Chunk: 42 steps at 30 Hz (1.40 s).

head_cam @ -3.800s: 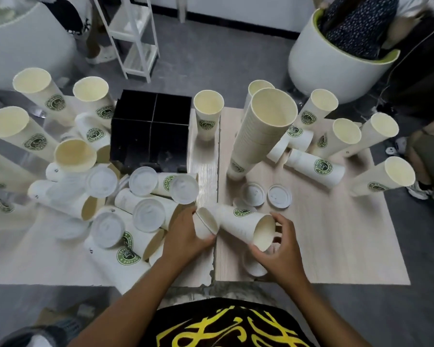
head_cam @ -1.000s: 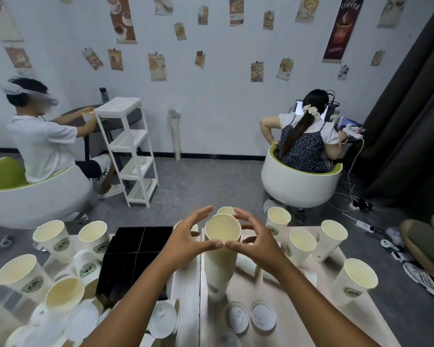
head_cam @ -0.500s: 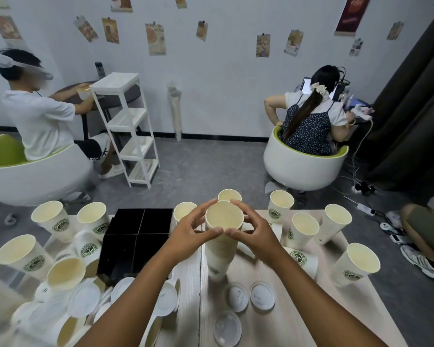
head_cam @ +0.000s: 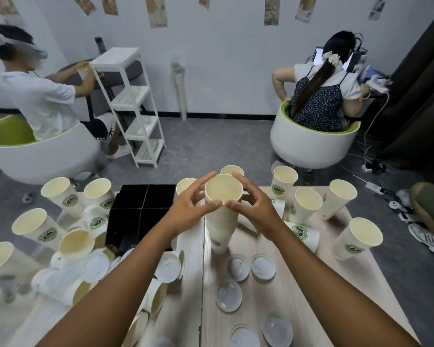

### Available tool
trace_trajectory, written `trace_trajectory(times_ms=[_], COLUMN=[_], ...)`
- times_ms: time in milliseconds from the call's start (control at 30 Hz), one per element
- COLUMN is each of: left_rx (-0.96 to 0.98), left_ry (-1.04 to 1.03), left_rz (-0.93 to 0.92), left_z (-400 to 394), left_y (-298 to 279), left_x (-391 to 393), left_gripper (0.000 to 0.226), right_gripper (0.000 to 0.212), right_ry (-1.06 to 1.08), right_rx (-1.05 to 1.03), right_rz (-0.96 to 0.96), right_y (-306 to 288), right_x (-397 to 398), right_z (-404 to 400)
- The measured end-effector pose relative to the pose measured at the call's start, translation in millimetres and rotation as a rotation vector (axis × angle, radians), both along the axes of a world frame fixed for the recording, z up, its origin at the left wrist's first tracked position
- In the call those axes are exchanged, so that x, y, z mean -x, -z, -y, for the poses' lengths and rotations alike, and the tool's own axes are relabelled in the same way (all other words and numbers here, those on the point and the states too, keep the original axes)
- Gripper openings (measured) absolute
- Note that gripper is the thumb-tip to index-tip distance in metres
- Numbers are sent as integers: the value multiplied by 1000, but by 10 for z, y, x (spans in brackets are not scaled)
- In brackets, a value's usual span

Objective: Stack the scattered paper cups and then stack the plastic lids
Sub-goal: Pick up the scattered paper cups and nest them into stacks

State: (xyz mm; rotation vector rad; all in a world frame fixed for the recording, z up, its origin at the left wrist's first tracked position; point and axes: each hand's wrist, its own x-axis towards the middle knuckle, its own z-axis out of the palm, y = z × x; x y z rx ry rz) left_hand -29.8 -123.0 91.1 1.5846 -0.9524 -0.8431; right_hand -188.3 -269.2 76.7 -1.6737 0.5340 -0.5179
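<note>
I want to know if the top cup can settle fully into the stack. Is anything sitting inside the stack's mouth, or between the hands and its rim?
Nothing visible does. The left hand and right hand grip the rim of the cup stack directly, and its open mouth looks empty. The black divided box stands apart, to its left.

White wall [head_cam: 223, 58], grey floor [head_cam: 211, 146]

Ahead of you a black divided box [head_cam: 142, 212] sits on the wooden tabletop [head_cam: 293, 294]; beyond it a white shelf rack [head_cam: 130, 106] stands on the grey floor [head_cam: 211, 146]; two people sit in round white chairs [head_cam: 311, 146], and paper pictures [head_cam: 157, 10] hang on the wall.
</note>
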Motion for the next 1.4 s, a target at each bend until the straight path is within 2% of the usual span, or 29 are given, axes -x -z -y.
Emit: trace_trajectory(times_ms=[100,167,300,467,600,767,900,1067,1300,1400], left_rx=[-12,2,30,-70,-166,-211,-219,-277,-411,-394], left_ry=[-25,-79,-223,-473,-615,-721,-743,-707,-497,-461], left_rz=[51,82,62,43,2,-34,-64,-141,-160,-66], left_z=[-107,-260,-875,-1980,-2652,-3086,-3412,-3812,-4146,-4159], left_y=[-54,-69,90,533,789,1021,1205,1475,1949,2034], left_x=[-3,19,145,401,546,554,388,209,175,232], left_gripper=[80,78,68,60,58,54,55,53,52,51], right_gripper=[94,98,91,76,71,71,66,70,59,46], right_ry=[-2,33,91,-43,-177,-276,-365,-406,-326,-262], right_rx=[-31,-71,-178,-250,-297,-328,-299,-256,-168,-84], right_rz=[-7,2,-56,-195,-258,-296,-358,-452,-502,-480], right_y=[71,209,750,1386,1563,1620,1721,1887,2131,2168], right_x=[95,247,698,944,810,519,322,169,137,106], right_z=[4,-67,-394,-927,-1303,-1714,-2105,-2640,-3170,-3298])
